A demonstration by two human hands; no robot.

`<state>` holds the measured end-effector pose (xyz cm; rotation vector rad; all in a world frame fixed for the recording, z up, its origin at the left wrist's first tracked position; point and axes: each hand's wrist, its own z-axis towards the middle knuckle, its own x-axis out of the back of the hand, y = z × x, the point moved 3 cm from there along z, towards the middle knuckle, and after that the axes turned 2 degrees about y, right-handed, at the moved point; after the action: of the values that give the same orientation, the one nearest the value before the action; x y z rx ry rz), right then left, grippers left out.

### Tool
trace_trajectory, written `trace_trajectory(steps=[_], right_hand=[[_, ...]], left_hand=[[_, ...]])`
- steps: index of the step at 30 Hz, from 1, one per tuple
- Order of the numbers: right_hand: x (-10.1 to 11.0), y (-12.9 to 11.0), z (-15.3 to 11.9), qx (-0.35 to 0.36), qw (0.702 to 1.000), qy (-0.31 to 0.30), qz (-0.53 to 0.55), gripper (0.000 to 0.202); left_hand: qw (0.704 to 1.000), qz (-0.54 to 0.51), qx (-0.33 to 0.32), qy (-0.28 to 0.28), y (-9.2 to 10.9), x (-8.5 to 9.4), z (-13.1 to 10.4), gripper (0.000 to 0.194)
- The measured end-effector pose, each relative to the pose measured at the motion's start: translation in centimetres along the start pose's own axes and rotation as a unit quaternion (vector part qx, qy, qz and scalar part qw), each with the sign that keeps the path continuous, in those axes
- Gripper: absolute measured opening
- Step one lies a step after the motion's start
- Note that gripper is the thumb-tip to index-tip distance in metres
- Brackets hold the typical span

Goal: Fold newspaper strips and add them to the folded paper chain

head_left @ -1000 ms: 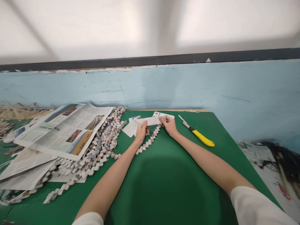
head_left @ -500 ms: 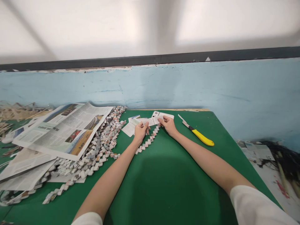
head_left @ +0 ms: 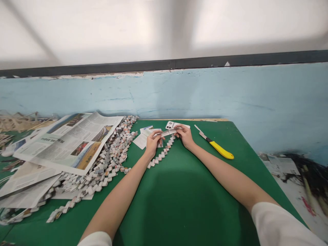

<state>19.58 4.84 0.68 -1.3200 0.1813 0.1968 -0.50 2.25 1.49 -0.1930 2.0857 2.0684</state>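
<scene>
A narrow folded strip of newspaper (head_left: 168,132) stretches between my two hands above the green table. My left hand (head_left: 153,143) pinches its left end, and the fingers of my right hand (head_left: 183,136) close on its right end. Just below the strip, a zigzag chain of folded paper (head_left: 161,155) lies slantwise on the table. Cut newspaper pieces (head_left: 140,140) rest behind and left of my left hand, partly covered by it. Behind my right hand lies a white phone (head_left: 174,125), camera side up, partly hidden by my fingers.
A yellow-handled knife (head_left: 221,150) lies right of my hands on the green table (head_left: 192,201). Newspaper sheets (head_left: 77,140) cover part of a heap of folded-paper chains (head_left: 107,164) at left. A pale blue wall (head_left: 164,92) rises behind the table.
The paper between my hands has turned from a wider flat piece into a narrower folded strip. My fingers have shifted slightly along it; the objects on the table have stayed put.
</scene>
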Motion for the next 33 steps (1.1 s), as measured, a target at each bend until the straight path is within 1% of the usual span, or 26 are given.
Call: trace_trajectory(steps=[3, 6, 8, 11, 13, 15, 17, 19, 21, 24, 28, 30, 33], right_hand=[[0.1, 0.2, 0.0, -0.004, 1.000, 0.009, -0.003, 0.013], [0.3, 0.5, 0.1, -0.011, 0.999, 0.020, -0.024, 0.014], [0.4, 0.6, 0.2, -0.008, 0.999, 0.023, -0.033, 0.014], [0.4, 0.5, 0.1, 0.004, 0.999, 0.017, -0.029, 0.010], [0.3, 0.2, 0.0, 0.007, 0.999, 0.008, -0.036, 0.009], [0.0, -0.2, -0.3, 0.008, 0.998, -0.004, -0.060, 0.010], [-0.3, -0.7, -0.5, 0.012, 0.996, -0.020, -0.083, 0.012], [-0.6, -1.0, -0.7, 0.018, 0.994, -0.040, -0.096, 0.013], [-0.8, -1.2, -0.9, 0.020, 0.994, -0.052, -0.099, 0.014], [-0.8, -1.1, -0.9, 0.018, 0.996, -0.053, -0.077, 0.018], [-0.8, -0.6, -0.7, 0.000, 0.997, -0.065, -0.031, 0.031], [-0.6, -0.4, -0.6, -0.008, 0.997, -0.068, -0.022, 0.032], [-0.4, -0.1, -0.3, -0.007, 0.998, -0.059, -0.020, 0.027]], left_hand=[[1.000, -0.002, -0.003, 0.000, 0.2, -0.1, -0.2, 0.025], [1.000, -0.012, -0.011, -0.014, 0.3, -0.2, -0.3, 0.020], [0.999, -0.012, -0.014, -0.028, 0.2, -0.1, -0.3, 0.027], [0.999, -0.009, -0.007, -0.045, 0.1, 0.0, -0.4, 0.051], [0.998, -0.004, 0.006, -0.059, 0.0, -0.1, -0.4, 0.062], [0.997, 0.015, 0.020, -0.077, 0.1, -0.4, -0.5, 0.064], [0.993, 0.048, 0.024, -0.101, 0.1, -0.8, -0.6, 0.059], [0.988, 0.088, 0.015, -0.127, 0.1, -1.2, -0.8, 0.054], [0.982, 0.124, 0.003, -0.144, -0.1, -1.3, -0.9, 0.054], [0.981, 0.145, -0.008, -0.132, -0.5, -1.2, -0.8, 0.057], [0.985, 0.124, -0.017, -0.116, -0.6, -1.1, -0.6, 0.056], [0.986, 0.115, -0.018, -0.117, -0.5, -1.2, -0.6, 0.057], [0.989, 0.094, -0.025, -0.109, 0.0, -1.1, -0.7, 0.058]])
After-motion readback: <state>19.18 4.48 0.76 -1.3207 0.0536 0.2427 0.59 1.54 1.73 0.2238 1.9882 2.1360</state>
